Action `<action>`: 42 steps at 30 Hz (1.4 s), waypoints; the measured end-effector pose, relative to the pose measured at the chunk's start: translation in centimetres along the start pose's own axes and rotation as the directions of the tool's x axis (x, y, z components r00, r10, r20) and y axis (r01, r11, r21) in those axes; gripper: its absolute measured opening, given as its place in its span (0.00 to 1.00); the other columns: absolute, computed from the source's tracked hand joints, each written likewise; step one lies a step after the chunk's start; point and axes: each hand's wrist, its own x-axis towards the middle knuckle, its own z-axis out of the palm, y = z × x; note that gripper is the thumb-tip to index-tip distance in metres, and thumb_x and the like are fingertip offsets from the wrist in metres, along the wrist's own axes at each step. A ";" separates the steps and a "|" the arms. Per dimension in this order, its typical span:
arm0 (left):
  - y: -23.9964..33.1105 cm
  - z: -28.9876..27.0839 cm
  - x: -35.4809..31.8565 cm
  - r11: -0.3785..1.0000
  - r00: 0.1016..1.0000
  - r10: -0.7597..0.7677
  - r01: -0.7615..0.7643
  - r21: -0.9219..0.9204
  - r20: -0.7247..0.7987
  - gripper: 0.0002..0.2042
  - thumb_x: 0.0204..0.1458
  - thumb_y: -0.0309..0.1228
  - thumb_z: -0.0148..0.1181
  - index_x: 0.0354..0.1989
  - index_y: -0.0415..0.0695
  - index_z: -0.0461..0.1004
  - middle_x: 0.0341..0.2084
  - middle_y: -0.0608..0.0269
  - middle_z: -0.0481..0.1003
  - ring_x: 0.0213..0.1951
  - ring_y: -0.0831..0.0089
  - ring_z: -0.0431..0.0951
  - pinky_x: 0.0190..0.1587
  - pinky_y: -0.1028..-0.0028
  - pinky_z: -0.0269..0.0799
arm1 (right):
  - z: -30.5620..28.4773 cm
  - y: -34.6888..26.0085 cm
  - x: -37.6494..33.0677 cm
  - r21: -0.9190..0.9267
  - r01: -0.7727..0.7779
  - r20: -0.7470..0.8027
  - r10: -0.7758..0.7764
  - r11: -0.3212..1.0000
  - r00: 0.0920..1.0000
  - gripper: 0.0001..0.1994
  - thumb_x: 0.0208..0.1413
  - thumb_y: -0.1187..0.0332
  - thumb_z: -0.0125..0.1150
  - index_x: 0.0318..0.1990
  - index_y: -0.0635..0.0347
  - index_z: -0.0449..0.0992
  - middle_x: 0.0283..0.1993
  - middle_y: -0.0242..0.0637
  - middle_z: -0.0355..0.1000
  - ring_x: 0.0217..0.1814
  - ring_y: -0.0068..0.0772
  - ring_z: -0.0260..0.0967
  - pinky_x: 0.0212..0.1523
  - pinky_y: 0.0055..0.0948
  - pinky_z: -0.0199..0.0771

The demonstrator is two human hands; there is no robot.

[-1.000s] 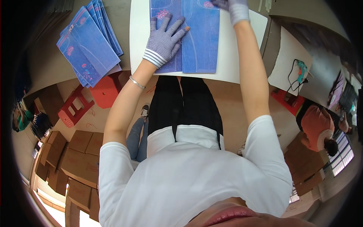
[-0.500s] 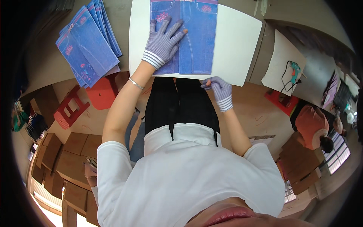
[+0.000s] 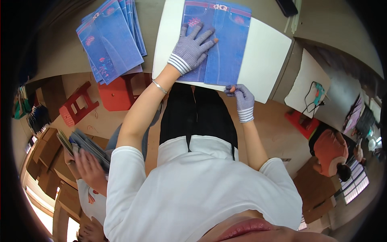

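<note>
A blue jeans-print panel (image 3: 227, 52) with pink flower prints and white stitch lines lies on a white board (image 3: 266, 60). My left hand (image 3: 191, 48), in a grey-purple striped glove, rests flat on it with fingers spread. At the board's near edge, just below the panel's right corner, is my right hand (image 3: 242, 97) in a matching glove. Its fingers are curled with thumb and forefinger together; whether they hold anything is too small to tell. To the left, a fanned stack of similar jeans-print panels (image 3: 111, 44) lies on the table.
Red stools (image 3: 117, 94) stand beneath the table's left side. A glue gun (image 3: 318, 92) with a black cord lies on a separate white board at right. A dark phone-like object (image 3: 287, 7) sits at the far edge. At lower left, another person's hand (image 3: 90, 167) steadies a folder stack (image 3: 86, 147).
The whole view has shifted, so the table appears further right. My left hand stays flat on the panel; my right hand has come up to the board's edge. A person carrying folders has appeared at left.
</note>
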 end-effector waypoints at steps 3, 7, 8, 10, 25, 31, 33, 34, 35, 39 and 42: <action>1.2 -1.4 -0.6 1.000 1.000 -0.026 0.026 -0.015 -0.001 0.26 0.47 0.34 0.59 0.58 0.52 0.71 0.64 0.57 0.62 0.67 0.52 0.58 0.66 0.40 0.48 | -1.4 1.5 -0.1 -0.576 0.098 0.004 -0.117 0.812 0.993 0.10 0.60 0.71 0.50 0.33 0.68 0.76 0.33 0.37 0.77 0.33 0.29 0.73 0.38 0.27 0.74; 1.3 -0.7 -0.3 0.994 0.993 0.058 -0.066 -0.083 -0.099 0.22 0.44 0.37 0.60 0.51 0.51 0.73 0.61 0.58 0.65 0.66 0.54 0.59 0.65 0.36 0.46 | -1.3 4.7 1.2 0.054 -0.154 -0.100 0.159 0.987 0.982 0.08 0.57 0.72 0.52 0.31 0.66 0.75 0.26 0.39 0.73 0.25 0.28 0.72 0.26 0.29 0.78; 0.9 -1.1 -1.7 0.997 0.999 0.035 -0.038 -0.068 -0.038 0.27 0.46 0.39 0.59 0.59 0.56 0.69 0.64 0.60 0.61 0.68 0.53 0.55 0.66 0.36 0.44 | 0.2 3.6 1.3 0.115 -0.090 -0.065 0.098 0.989 0.993 0.07 0.55 0.76 0.48 0.29 0.66 0.73 0.25 0.41 0.72 0.21 0.31 0.72 0.21 0.29 0.76; 0.7 -1.8 -2.4 1.000 0.999 0.029 -0.029 -0.008 -0.040 0.29 0.47 0.40 0.59 0.62 0.57 0.66 0.66 0.61 0.59 0.68 0.53 0.55 0.67 0.37 0.43 | 1.2 2.1 1.7 0.189 -0.160 -0.056 0.173 0.969 0.983 0.08 0.54 0.78 0.44 0.27 0.66 0.71 0.23 0.43 0.72 0.19 0.34 0.72 0.18 0.29 0.75; 7.6 0.4 -3.2 0.958 0.957 -0.286 0.287 0.029 -0.040 0.28 0.56 0.44 0.49 0.67 0.56 0.60 0.69 0.54 0.54 0.69 0.46 0.51 0.65 0.35 0.43 | -1.2 2.3 4.0 0.087 -0.087 0.073 0.080 0.992 0.994 0.09 0.58 0.74 0.46 0.30 0.64 0.73 0.27 0.46 0.76 0.23 0.39 0.78 0.22 0.31 0.79; 8.1 1.6 -5.5 0.949 0.950 -0.305 0.309 0.059 -0.059 0.27 0.54 0.44 0.52 0.65 0.58 0.63 0.68 0.55 0.54 0.68 0.45 0.51 0.64 0.34 0.45 | -1.1 2.4 3.8 0.160 -0.159 0.203 0.125 0.974 0.971 0.08 0.56 0.77 0.44 0.34 0.65 0.73 0.32 0.45 0.76 0.28 0.37 0.79 0.29 0.30 0.81; 8.3 1.5 -5.9 0.948 0.950 -0.311 0.313 0.055 -0.032 0.27 0.54 0.44 0.53 0.65 0.58 0.64 0.69 0.55 0.54 0.68 0.46 0.51 0.64 0.34 0.45 | -1.3 2.5 3.3 0.148 -0.136 0.218 0.101 0.980 0.971 0.08 0.56 0.79 0.44 0.35 0.65 0.73 0.32 0.45 0.76 0.28 0.37 0.79 0.29 0.30 0.81; 8.2 1.4 -5.9 0.948 0.949 -0.314 0.314 0.052 -0.009 0.27 0.54 0.44 0.52 0.65 0.58 0.64 0.69 0.55 0.54 0.68 0.47 0.51 0.64 0.35 0.46 | -1.3 2.6 3.1 0.144 -0.122 0.225 0.088 0.982 0.970 0.09 0.55 0.79 0.44 0.35 0.65 0.73 0.32 0.45 0.76 0.28 0.37 0.79 0.29 0.30 0.81; 8.1 1.3 -6.0 0.947 0.949 -0.316 0.315 0.062 -0.005 0.27 0.54 0.44 0.52 0.65 0.58 0.64 0.69 0.56 0.54 0.69 0.47 0.51 0.64 0.35 0.46 | -1.3 2.5 2.9 0.142 -0.128 0.232 0.093 0.982 0.968 0.09 0.56 0.79 0.44 0.35 0.65 0.73 0.33 0.45 0.76 0.28 0.37 0.79 0.29 0.30 0.81; 8.7 0.5 -5.6 0.945 0.946 -0.323 0.321 0.065 0.035 0.26 0.55 0.44 0.52 0.65 0.59 0.63 0.69 0.57 0.53 0.69 0.48 0.51 0.64 0.35 0.47 | -2.4 2.7 2.6 0.105 -0.150 0.239 0.122 0.983 0.963 0.09 0.56 0.80 0.43 0.36 0.65 0.73 0.34 0.45 0.77 0.29 0.38 0.79 0.29 0.29 0.81; 8.9 0.2 -5.5 0.938 0.937 -0.343 0.339 0.077 0.060 0.27 0.55 0.44 0.51 0.65 0.58 0.63 0.69 0.57 0.53 0.69 0.49 0.50 0.64 0.36 0.47 | -3.2 3.4 2.2 0.061 -0.146 0.249 0.127 0.987 0.960 0.09 0.57 0.78 0.44 0.36 0.64 0.73 0.35 0.46 0.77 0.31 0.39 0.80 0.29 0.29 0.82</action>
